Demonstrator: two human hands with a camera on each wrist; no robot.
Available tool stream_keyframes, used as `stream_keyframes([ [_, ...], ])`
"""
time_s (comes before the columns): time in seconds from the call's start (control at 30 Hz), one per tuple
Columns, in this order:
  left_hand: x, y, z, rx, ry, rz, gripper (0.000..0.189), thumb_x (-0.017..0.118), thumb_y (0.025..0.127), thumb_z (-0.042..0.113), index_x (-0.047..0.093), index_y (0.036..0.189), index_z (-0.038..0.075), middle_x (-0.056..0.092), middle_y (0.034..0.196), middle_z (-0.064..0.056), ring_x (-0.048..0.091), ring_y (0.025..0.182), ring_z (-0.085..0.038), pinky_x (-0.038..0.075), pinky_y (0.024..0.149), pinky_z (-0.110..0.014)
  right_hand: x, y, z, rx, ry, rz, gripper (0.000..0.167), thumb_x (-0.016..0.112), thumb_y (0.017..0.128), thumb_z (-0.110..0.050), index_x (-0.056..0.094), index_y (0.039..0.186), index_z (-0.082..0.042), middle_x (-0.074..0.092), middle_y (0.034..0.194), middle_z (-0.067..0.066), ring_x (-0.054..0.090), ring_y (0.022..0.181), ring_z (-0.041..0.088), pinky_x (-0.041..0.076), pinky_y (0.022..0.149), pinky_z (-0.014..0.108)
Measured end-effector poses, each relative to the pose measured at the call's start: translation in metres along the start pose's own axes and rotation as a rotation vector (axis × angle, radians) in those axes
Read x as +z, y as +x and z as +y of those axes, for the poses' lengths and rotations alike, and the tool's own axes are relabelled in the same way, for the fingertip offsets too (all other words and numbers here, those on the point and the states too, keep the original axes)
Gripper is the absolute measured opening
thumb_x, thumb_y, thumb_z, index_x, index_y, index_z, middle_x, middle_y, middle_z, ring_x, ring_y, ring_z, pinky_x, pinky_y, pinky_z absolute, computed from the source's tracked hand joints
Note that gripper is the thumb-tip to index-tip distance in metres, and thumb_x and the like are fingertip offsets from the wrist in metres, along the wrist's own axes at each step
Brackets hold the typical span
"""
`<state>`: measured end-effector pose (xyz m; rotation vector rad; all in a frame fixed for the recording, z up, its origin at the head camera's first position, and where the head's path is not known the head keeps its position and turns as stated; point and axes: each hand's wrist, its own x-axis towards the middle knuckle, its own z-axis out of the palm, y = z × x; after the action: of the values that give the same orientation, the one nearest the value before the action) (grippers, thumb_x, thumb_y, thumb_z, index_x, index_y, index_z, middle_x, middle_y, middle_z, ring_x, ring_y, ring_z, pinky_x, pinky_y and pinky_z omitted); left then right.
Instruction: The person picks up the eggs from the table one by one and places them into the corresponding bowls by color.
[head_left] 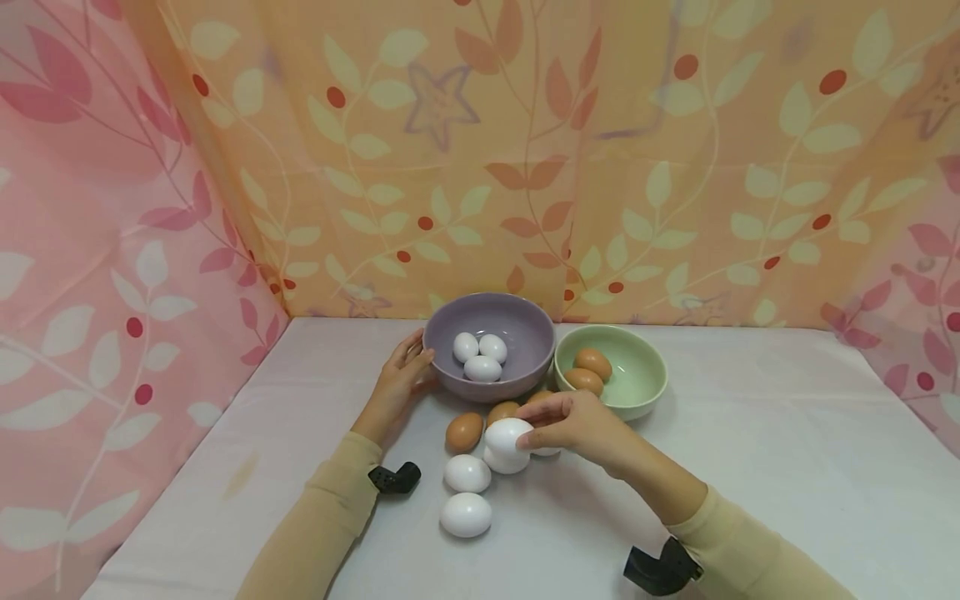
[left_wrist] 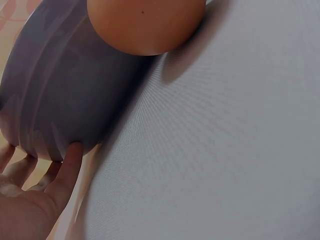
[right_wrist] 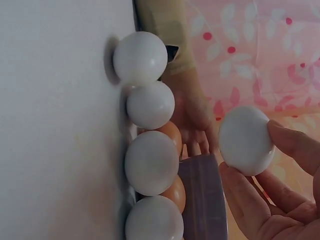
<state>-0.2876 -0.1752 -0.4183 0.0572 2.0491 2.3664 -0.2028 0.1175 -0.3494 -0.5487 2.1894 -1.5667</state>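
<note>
White cloth-covered table; pink leaf-print cloth at sides, orange leaf-print cloth behind. Right hand pinches white egg between thumb and fingertips, raised above loose white eggs. Left hand, fingers extended, touches outer wall of purple bowl. Loose brown eggs behind white ones, partly blocked by right hand. Purple bowl holds three white eggs; green bowl, just right, two brown eggs.

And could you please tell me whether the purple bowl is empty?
Not empty: the purple bowl holds three white eggs, with bare space around them.
</note>
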Motion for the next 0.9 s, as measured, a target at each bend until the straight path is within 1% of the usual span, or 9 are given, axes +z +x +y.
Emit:
stream_keyframes([
  [0.13, 0.000, 0.000, 0.000, 0.004, 0.000, -0.011, 0.060, 0.054, 0.103, 0.018, 0.028, 0.157, 0.013, 0.022, 0.166, -0.008, 0.032, 0.149, -0.024, 0.040, 0.113, -0.052, 0.000, 0.010, -0.005, 0.024, -0.002, 0.000, 0.040, 0.080, 0.083, -0.020, 0.071, 0.118, -0.003, 0.075, 0.109, 0.007, 0.068, 0.095, 0.009, 0.056, 0.083, 0.023],
  [0.27, 0.000, -0.001, 0.001, 0.003, 0.000, -0.009, 0.060, 0.055, 0.102, 0.019, 0.028, 0.157, 0.013, 0.022, 0.166, -0.008, 0.031, 0.149, -0.024, 0.040, 0.113, -0.052, 0.001, 0.018, -0.010, 0.042, 0.038, 0.019, 0.041, 0.079, 0.083, -0.018, 0.070, 0.119, -0.001, 0.075, 0.109, 0.008, 0.068, 0.094, 0.011, 0.058, 0.089, 0.032],
  [0.4, 0.001, -0.001, 0.001, 0.001, -0.001, -0.003, 0.061, 0.055, 0.103, 0.019, 0.028, 0.157, 0.013, 0.022, 0.166, -0.008, 0.031, 0.149, -0.024, 0.040, 0.113, -0.051, 0.000, 0.025, -0.015, 0.066, 0.078, 0.061, 0.040, 0.080, 0.082, -0.017, 0.071, 0.118, -0.001, 0.076, 0.108, 0.008, 0.070, 0.093, 0.012, 0.057, 0.092, 0.037],
  [0.5, 0.002, -0.002, 0.002, 0.004, -0.006, -0.005, 0.060, 0.054, 0.103, 0.019, 0.028, 0.157, 0.013, 0.022, 0.166, -0.008, 0.032, 0.149, -0.024, 0.040, 0.113, -0.051, -0.002, 0.030, -0.018, 0.087, 0.034, 0.094, 0.039, 0.081, 0.082, -0.023, 0.073, 0.117, -0.007, 0.076, 0.106, 0.004, 0.069, 0.095, 0.011, 0.057, 0.091, 0.035],
  [0.6, 0.002, -0.002, 0.002, 0.010, -0.011, -0.009, 0.060, 0.054, 0.103, 0.018, 0.028, 0.156, 0.013, 0.023, 0.166, -0.008, 0.032, 0.149, -0.024, 0.040, 0.113, -0.051, -0.003, 0.034, -0.021, 0.110, -0.029, 0.116, 0.038, 0.081, 0.081, -0.031, 0.074, 0.115, -0.015, 0.076, 0.105, -0.001, 0.066, 0.100, 0.010, 0.053, 0.093, 0.032],
  [0.67, 0.001, -0.002, 0.002, 0.014, -0.012, -0.015, 0.060, 0.053, 0.103, 0.018, 0.028, 0.157, 0.012, 0.022, 0.166, -0.009, 0.032, 0.149, -0.024, 0.040, 0.113, -0.052, -0.002, 0.037, -0.023, 0.117, -0.035, 0.122, 0.037, 0.080, 0.081, -0.032, 0.074, 0.115, -0.017, 0.076, 0.105, -0.002, 0.065, 0.102, 0.011, 0.052, 0.094, 0.032],
  [0.77, 0.001, -0.002, 0.001, 0.013, -0.016, -0.021, 0.060, 0.054, 0.103, 0.018, 0.028, 0.157, 0.012, 0.022, 0.166, -0.008, 0.031, 0.149, -0.024, 0.039, 0.114, -0.052, -0.002, 0.044, -0.026, 0.119, 0.004, 0.122, 0.039, 0.079, 0.083, -0.030, 0.072, 0.119, -0.015, 0.075, 0.109, -0.001, 0.066, 0.105, 0.012, 0.052, 0.098, 0.033],
  [0.9, 0.000, -0.001, 0.001, 0.007, -0.017, -0.022, 0.060, 0.054, 0.103, 0.019, 0.028, 0.156, 0.013, 0.021, 0.166, -0.007, 0.031, 0.150, -0.023, 0.039, 0.114, -0.052, -0.001, 0.055, -0.028, 0.111, 0.066, 0.142, 0.042, 0.078, 0.085, -0.023, 0.070, 0.123, -0.008, 0.072, 0.119, 0.006, 0.068, 0.106, 0.013, 0.055, 0.097, 0.033],
])
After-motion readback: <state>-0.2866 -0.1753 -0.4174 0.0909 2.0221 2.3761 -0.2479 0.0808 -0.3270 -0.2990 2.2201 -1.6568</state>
